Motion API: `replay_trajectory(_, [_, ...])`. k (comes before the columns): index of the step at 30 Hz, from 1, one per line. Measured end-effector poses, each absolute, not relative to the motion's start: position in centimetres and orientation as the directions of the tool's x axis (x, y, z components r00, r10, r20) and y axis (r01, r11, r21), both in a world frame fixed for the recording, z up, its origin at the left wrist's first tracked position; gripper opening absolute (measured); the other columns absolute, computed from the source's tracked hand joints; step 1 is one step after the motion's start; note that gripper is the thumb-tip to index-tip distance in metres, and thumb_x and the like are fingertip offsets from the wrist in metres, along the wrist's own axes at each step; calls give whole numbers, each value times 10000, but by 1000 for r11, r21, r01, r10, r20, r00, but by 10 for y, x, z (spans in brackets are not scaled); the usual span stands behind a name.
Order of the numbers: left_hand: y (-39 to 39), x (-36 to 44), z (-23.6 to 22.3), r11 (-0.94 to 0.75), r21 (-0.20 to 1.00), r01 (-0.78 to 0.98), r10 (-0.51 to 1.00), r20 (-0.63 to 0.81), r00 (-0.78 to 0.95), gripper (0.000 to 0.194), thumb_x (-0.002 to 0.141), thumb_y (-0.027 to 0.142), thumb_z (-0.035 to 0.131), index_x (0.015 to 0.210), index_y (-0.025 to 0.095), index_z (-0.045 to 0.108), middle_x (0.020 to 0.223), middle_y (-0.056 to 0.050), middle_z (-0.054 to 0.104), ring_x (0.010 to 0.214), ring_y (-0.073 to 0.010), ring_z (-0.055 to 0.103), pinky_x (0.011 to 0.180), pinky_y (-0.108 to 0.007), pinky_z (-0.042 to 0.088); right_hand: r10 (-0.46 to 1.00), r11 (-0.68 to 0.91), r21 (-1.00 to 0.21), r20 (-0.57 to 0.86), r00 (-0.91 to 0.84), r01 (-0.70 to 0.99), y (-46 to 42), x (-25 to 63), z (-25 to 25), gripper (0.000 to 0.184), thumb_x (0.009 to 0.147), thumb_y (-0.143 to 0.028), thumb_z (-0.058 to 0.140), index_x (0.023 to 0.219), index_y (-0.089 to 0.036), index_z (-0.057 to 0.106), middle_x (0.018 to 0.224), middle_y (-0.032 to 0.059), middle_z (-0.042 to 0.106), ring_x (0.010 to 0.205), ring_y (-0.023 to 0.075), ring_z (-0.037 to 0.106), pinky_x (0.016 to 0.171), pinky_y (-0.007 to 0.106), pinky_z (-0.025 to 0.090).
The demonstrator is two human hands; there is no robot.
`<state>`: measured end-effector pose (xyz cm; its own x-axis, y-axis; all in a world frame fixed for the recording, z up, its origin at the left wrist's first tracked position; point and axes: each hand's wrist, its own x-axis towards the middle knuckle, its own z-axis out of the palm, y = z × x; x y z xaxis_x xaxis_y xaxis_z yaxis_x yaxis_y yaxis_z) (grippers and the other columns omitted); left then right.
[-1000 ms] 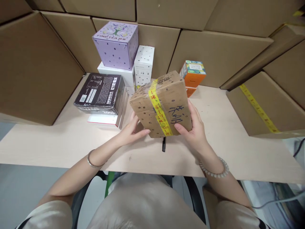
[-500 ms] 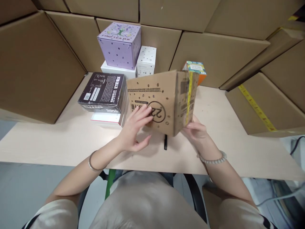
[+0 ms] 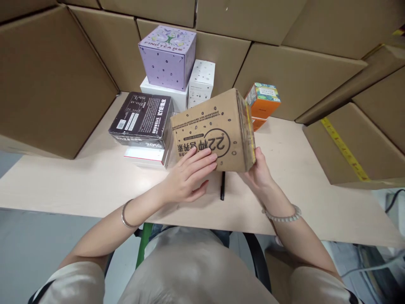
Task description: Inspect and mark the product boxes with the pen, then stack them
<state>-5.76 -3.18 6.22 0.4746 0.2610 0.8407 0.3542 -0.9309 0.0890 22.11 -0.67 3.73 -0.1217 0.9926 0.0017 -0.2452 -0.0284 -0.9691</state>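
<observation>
A small brown cardboard box (image 3: 211, 128) printed with black dots and a circled "22" is held tilted above the light wooden table (image 3: 79, 181). My left hand (image 3: 189, 175) presses flat on its printed face, fingers stretched out. My right hand (image 3: 258, 172) grips its right side, where yellow tape runs along the edge. A black pen (image 3: 222, 185) lies on the table just under the box, between my hands.
A black box (image 3: 141, 120) sits on a white one (image 3: 145, 154) to the left. Behind stand a purple cube box (image 3: 167, 57), a white dotted box (image 3: 201, 80) and an orange box (image 3: 262, 101). Large brown cartons (image 3: 53, 80) wall the table.
The box has been turned: the taped face with handwriting went to the right side and the printed "22" face now faces me. My left hand moved up onto that face.
</observation>
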Motion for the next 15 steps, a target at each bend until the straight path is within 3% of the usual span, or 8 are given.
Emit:
replay_trajectory(2, [-32,-56,58,-936,153,317,281,866,413,861,992,269,674,1753,211,274,1579,-151,640,1621,-282,498,1371,-546,397,993,98,-988,105,-59,-116,-7,228,34,670,961,-853,526,1322,-329,734,1415,88,773,1385,348,694,1151,613,587])
replay_trajectory(5, [-33,-52,49,-930,252,269,338,875,346,975,954,307,732,1767,146,220,1676,-198,491,1638,-290,436,1383,-502,383,960,273,-957,277,31,99,-11,234,34,679,947,-846,566,1318,-300,722,1345,113,784,1320,369,721,1141,626,586])
replay_trajectory(8, [-32,-48,35,-869,446,214,493,819,295,1182,916,540,820,1795,214,100,1778,-203,299,1657,-339,359,1326,-517,455,883,430,-851,466,54,300,-19,233,43,709,962,-798,601,1443,-280,653,1391,137,755,1296,379,725,1099,625,608])
replay_trajectory(12, [-25,-46,16,-726,687,-4,661,699,273,1362,781,776,862,1781,371,31,1816,-171,169,1645,-366,351,1213,-509,558,681,602,-492,728,-82,629,-34,224,62,825,995,-721,611,1682,-298,441,1649,172,577,1499,439,581,1202,708,508])
replay_trajectory(15, [-16,-48,8,-609,771,-187,730,636,250,1215,787,778,860,1724,473,151,1802,-131,216,1565,-316,475,1150,-463,593,531,625,-217,822,-205,750,-41,215,70,980,959,-704,688,1760,-289,306,1672,199,548,1495,470,574,1201,720,496])
